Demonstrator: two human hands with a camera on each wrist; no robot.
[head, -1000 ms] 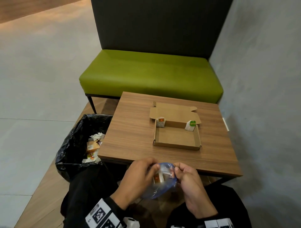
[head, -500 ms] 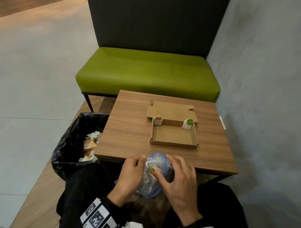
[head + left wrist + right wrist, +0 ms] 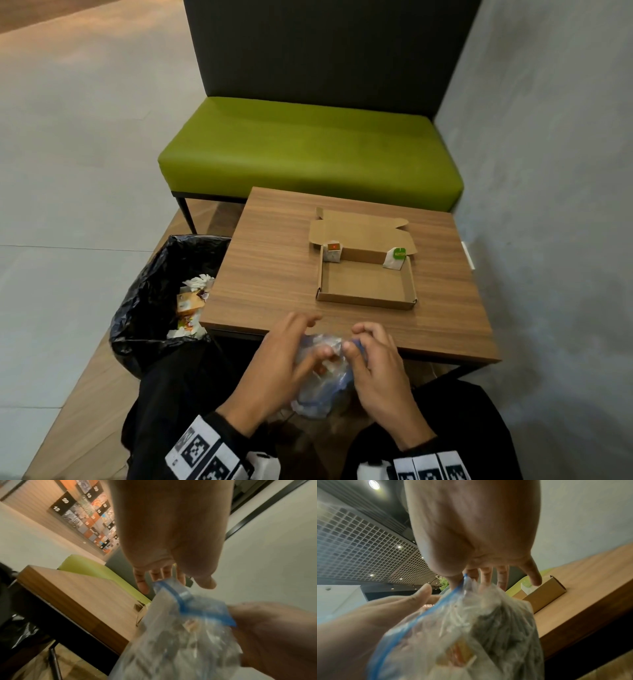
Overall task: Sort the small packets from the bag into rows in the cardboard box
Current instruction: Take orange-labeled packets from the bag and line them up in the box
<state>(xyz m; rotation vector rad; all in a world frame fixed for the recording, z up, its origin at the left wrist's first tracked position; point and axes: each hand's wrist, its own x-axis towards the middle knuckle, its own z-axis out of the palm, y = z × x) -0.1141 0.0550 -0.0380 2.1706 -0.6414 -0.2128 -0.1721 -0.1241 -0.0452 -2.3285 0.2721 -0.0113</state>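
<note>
I have the bag [image 3: 320, 380] between both hands over my lap, just short of the table's [image 3: 274, 270] six o'clock edge. My right hand [image 3: 380, 373] pinches the blue zip rim between thumb and forefinger; in the right wrist view the rim [image 3: 453, 592] runs straight into that pinch. My left hand [image 3: 284, 363] has its fingers reaching in at the mouth. I think they are closing on a packet, but blur hides the tips, so I cannot tell whether anything is actually gripped.

To do this step well, I would keep the right-hand pinch firm and pull the rim away from the left hand, so the mouth stays wide. Then take one packet by its flat faces, not by a tag, and lift it clear before letting the film go slack.

The bag is thin, clear, crinkled plastic, limp and slippery, with a stiffer blue zip strip. Inside it I make out small flat paper sachets, one orange-marked [image 3: 460, 651].

The cardboard box [image 3: 366, 301] sits at twelve o'clock from my hands, a shallow, matte, stiff corrugated tray with its lid folded back flat. Two packets stand at its far wall: an orange-labelled one [image 3: 332, 252] at the eleven o'clock corner, a green-labelled one [image 3: 395, 257] at the one o'clock corner. Each probably heads a row.
</note>
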